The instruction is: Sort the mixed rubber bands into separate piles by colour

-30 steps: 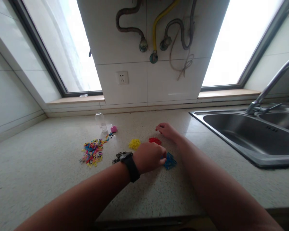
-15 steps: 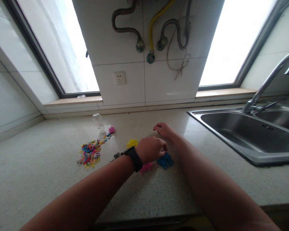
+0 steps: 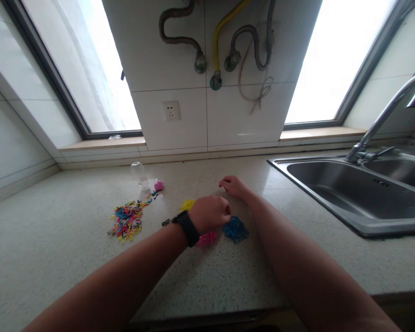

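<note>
Both grips curl, contents unclear: left hand (image 3: pixel 210 215) near sorted blue pile (image 3: pixel 235 230), right hand (image 3: pixel 234 186) toward the counter's (image 3: pixel 193 281) back edge, mixed pile (image 3: pixel 127 220) apparently unsorted.

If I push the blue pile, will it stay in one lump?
Probably not: the blue pile looks like many loose bits, so it may spread. The bits look thin, so they're probably light. The counter looks flat and smooth, so they might slide easily.

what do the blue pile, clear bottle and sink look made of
Blue pile: probably plastic or rubber, bright with slight shine. Clear bottle: smooth plastic or glass, transparent with pale highlights. Sink: likely satin stainless steel, grey metallic sheen.
</note>
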A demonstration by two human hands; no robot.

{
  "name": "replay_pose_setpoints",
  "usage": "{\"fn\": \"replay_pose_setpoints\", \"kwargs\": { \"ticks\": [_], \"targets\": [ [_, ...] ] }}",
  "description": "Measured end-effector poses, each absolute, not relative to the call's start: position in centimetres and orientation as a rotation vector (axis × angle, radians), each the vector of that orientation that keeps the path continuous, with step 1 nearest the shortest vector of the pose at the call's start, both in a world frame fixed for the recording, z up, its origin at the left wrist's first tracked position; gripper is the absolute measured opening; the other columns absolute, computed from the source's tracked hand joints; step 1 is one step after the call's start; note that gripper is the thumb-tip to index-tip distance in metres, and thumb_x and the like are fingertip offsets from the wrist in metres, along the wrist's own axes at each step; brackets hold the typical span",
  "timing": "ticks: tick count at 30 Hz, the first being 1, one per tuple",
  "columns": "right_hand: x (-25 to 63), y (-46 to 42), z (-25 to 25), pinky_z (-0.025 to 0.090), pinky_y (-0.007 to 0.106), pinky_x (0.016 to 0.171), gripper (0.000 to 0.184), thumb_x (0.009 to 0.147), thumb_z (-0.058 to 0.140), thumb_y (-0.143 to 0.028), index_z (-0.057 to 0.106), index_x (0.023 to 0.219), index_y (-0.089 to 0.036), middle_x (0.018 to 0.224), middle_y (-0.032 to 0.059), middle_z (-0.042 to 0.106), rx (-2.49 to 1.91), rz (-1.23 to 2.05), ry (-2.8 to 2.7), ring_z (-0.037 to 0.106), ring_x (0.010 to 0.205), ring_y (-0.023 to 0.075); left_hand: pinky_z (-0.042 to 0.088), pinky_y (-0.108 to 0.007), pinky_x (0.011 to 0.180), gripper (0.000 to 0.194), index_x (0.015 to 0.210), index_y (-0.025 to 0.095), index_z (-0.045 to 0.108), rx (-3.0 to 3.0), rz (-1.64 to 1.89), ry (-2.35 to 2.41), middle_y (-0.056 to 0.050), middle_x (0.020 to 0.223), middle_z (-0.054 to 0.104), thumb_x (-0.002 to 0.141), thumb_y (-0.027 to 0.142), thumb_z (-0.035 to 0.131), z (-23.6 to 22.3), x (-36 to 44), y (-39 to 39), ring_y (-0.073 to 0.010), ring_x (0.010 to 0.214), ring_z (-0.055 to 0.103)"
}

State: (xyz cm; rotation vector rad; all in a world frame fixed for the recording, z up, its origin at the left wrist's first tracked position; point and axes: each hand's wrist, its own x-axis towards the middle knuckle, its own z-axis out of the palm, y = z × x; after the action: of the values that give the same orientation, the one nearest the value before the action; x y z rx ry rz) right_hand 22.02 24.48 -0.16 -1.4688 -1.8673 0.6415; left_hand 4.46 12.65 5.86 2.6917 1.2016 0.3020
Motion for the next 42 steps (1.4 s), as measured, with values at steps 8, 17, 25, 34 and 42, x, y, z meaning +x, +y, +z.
{"fn": "replay_pose_setpoints", "kwargs": {
  "ticks": [8,17,25,34,42],
  "targets": [
    [22.1,24.5,-0.1,0.032,0.024,0.053,0.027,0.083,0.054,-0.031,0.075,0.082,-0.014,0.058,-0.0008,0.058,-1.504,0.636,-1.876,0.048,0.054,0.0114,0.048,-0.032,0.071,0.025,0.092,0.022,0.079,2.705,0.282,1.206,-0.008,0.086,0.074,0.085,0.035,0.059,5.9,4.6,12.2,-0.0226,0.079,0.067],
    [22.0,24.0,0.3,0.032,0.023,0.052,0.028,0.083,0.053,-0.031,0.075,0.084,-0.014,0.058,-0.0019,0.057,-1.51,0.642,-1.874,0.047,0.052,0.0108,0.043,-0.027,0.062,0.025,0.095,0.025,0.076,2.67,0.323,1.024,-0.002,0.075,0.072,0.091,0.039,0.055,8.2,2.6,6.3,-0.0165,0.065,0.064],
    [22.3,24.4,-0.2,0.029,0.024,0.05,0.029,0.082,0.053,-0.034,0.074,0.085,-0.014,0.057,-0.0031,0.054,-1.504,0.637,-1.894,0.044,0.051,0.0106,0.036,-0.022,0.051,0.015,0.1,0.022,0.068,2.717,0.338,0.285,0.003,0.072,0.069,0.093,0.034,0.062,1.2,0.5,0.4,-0.0101,0.062,0.061],
    [22.4,23.8,0.5,0.031,0.024,0.052,0.032,0.082,0.051,-0.037,0.073,0.083,-0.014,0.059,-0.0017,0.056,-1.524,0.63,-1.907,0.046,0.053,0.0112,0.033,-0.025,0.046,0.01,0.093,0.019,0.061,2.737,0.641,-0.004,0.006,0.062,0.057,0.097,0.024,0.054,-3.0,-0.1,1.5,-0.0099,0.052,0.044],
    [22.5,23.9,0.5,0.032,0.025,0.052,0.033,0.08,0.052,-0.039,0.073,0.081,-0.014,0.059,-0.001,0.055,-1.511,0.657,-1.898,0.045,0.053,0.0119,0.035,-0.022,0.044,0.024,0.07,0.018,0.054,2.884,0.395,0.039,0.003,0.063,0.056,0.085,0.025,0.071,-5.1,0.0,1.4,-0.0088,0.052,0.044]
  ]
}}
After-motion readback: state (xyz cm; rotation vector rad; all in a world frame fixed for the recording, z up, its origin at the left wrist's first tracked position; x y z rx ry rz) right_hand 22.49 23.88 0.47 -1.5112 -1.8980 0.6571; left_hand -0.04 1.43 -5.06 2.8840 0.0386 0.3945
